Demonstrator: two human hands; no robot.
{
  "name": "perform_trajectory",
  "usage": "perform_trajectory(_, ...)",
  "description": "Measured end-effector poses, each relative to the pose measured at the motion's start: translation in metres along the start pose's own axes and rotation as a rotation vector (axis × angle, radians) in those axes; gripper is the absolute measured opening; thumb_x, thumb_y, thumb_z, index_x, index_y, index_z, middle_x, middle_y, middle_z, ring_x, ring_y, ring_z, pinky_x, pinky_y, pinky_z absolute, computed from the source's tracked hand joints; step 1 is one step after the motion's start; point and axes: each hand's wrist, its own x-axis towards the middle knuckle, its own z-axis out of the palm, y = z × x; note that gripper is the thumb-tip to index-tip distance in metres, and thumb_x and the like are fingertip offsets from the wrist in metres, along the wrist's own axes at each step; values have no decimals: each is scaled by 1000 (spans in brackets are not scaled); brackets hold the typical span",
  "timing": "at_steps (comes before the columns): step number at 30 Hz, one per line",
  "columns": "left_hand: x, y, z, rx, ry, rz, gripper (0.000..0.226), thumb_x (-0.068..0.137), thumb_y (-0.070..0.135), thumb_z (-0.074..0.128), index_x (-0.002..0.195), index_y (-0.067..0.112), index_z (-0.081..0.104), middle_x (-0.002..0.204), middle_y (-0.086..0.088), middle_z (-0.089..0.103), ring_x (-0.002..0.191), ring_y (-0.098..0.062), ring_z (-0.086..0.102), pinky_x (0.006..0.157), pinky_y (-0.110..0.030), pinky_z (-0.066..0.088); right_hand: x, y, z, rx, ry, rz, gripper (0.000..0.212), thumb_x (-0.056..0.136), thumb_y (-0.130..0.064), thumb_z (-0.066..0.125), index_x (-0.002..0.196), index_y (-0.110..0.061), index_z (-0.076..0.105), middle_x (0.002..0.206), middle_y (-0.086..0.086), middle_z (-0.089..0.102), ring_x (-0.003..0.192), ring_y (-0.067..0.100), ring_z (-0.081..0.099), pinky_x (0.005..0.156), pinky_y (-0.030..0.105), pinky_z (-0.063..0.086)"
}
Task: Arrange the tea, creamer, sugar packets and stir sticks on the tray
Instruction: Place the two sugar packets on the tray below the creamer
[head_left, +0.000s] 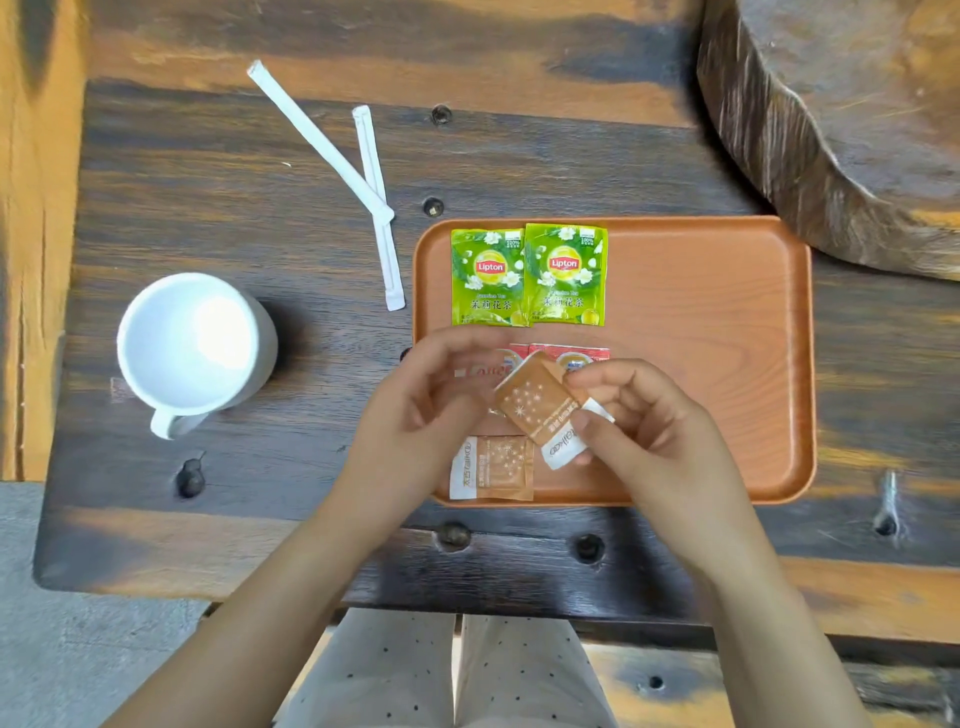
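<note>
An orange tray lies on the dark wooden table. Two green Lipton tea packets sit side by side at its far left. Below them, two red creamer packets are partly hidden by my hands. One brown sugar packet rests at the tray's near left corner. My right hand pinches a second brown sugar packet just above the tray. My left hand hovers beside it, fingers curled and apart. Two white wrapped stir sticks lie crossed on the table left of the tray.
A white mug stands on the table to the left, handle toward me. A thick round wooden slab overhangs the tray's far right corner. The table's near edge runs just above my lap.
</note>
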Motion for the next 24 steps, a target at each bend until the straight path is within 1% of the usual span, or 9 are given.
perform_trajectory(2, 2, -4, 0, -13, 76, -105, 21, 81, 14, 65, 99, 24, 65, 95, 6, 71, 89, -8, 65, 76, -17, 53, -2, 0, -1, -57, -14, -23, 34, 85, 5, 57, 96, -26, 63, 79, -7, 68, 74, 9, 61, 69, 21, 49)
perform_trajectory(3, 2, -6, 1, -23, 73, -153, 19, 80, 14, 67, 95, 25, 66, 87, 7, 72, 81, -7, 65, 70, -17, 54, -3, 0, -2, -71, -18, -28, 35, 85, 5, 58, 96, -28, 63, 78, -7, 67, 74, 10, 60, 70, 22, 49)
perform_trajectory(6, 3, -9, 6, -70, 50, -249, 28, 79, -4, 64, 83, 23, 69, 69, 9, 70, 63, -4, 63, 57, -16, 54, -4, 1, -3, -32, 30, -8, 31, 84, 1, 60, 97, -28, 63, 81, -3, 66, 74, 17, 54, 69, 22, 45)
perform_trajectory(8, 3, -9, 9, -115, 68, -276, 31, 78, -8, 62, 82, 21, 70, 64, 9, 69, 59, -3, 63, 54, -16, 54, -5, 3, -4, 43, 81, 30, 26, 84, -1, 61, 97, -24, 63, 84, 8, 64, 75, 18, 52, 67, 18, 44)
perform_trajectory(12, 1, -8, 15, -173, 85, -283, 28, 79, -5, 62, 86, 21, 70, 64, 11, 68, 59, -3, 62, 57, -17, 54, -9, 9, -3, 103, 91, 111, 24, 81, 1, 62, 96, -18, 61, 85, 21, 60, 73, 20, 53, 62, 20, 49)
perform_trajectory(14, -1, -8, 19, -245, 68, -285, 20, 76, 4, 64, 91, 17, 68, 67, 10, 70, 64, -3, 64, 62, -17, 55, -12, 11, -1, 116, 133, 122, 20, 81, 1, 63, 88, -17, 60, 81, 22, 61, 67, 21, 55, 63, 26, 50)
perform_trajectory(17, -5, -6, 29, -269, 39, -314, 22, 76, 4, 64, 94, 15, 66, 76, 6, 72, 72, -7, 65, 69, -22, 56, -17, 13, 2, 93, 151, 113, 16, 80, -2, 65, 79, -17, 58, 76, 6, 66, 69, 16, 59, 73, 36, 49)
perform_trajectory(21, -8, -2, 40, 127, -24, -178, 29, 80, -2, 63, 93, 23, 68, 78, -1, 66, 69, -14, 59, 65, -19, 49, -21, 9, -6, -138, 80, 34, 17, 78, -21, 71, 90, -27, 61, 74, -12, 63, 68, 3, 54, 67, 14, 43)
perform_trajectory(24, -14, -3, 48, 204, -85, -138, 32, 77, 5, 66, 91, 33, 66, 76, 0, 65, 77, -20, 64, 73, -23, 51, -20, 4, -20, -178, -6, -6, 31, 80, -7, 68, 98, -32, 64, 74, -8, 64, 68, 6, 55, 64, 14, 46)
